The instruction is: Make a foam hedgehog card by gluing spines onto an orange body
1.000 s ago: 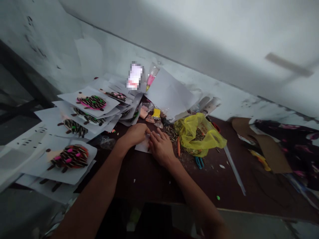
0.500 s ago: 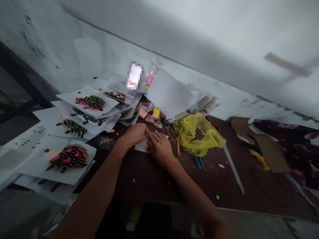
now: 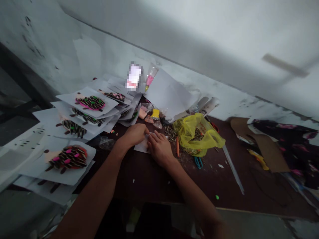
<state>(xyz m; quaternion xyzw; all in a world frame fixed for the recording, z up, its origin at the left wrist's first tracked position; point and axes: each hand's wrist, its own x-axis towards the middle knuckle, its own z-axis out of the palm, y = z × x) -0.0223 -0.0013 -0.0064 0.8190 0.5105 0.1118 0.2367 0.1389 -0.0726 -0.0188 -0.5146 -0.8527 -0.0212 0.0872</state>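
A small white sheet of paper (image 3: 141, 148) lies on the dark table under both of my hands. My left hand (image 3: 136, 134) rests at its upper left part with the fingers curled in and pressed together; whatever is in them is hidden. Flat across the right part of the sheet lies my right hand (image 3: 160, 147), fingers stretched out, covering much of the paper. Just beyond it are loose striped sunflower seeds (image 3: 170, 133). An orange stick-like tool (image 3: 177, 147) lies to the right of that hand.
Stacked sheets with seed-covered hedgehogs (image 3: 91, 103) fill the left side. Right of my hands sit a yellow plastic bag (image 3: 185, 132) of seeds and blue-handled scissors (image 3: 198, 162). Behind are yellow clay (image 3: 156, 114) and a lit phone (image 3: 134, 76). A clear strip (image 3: 233, 169) lies farther right.
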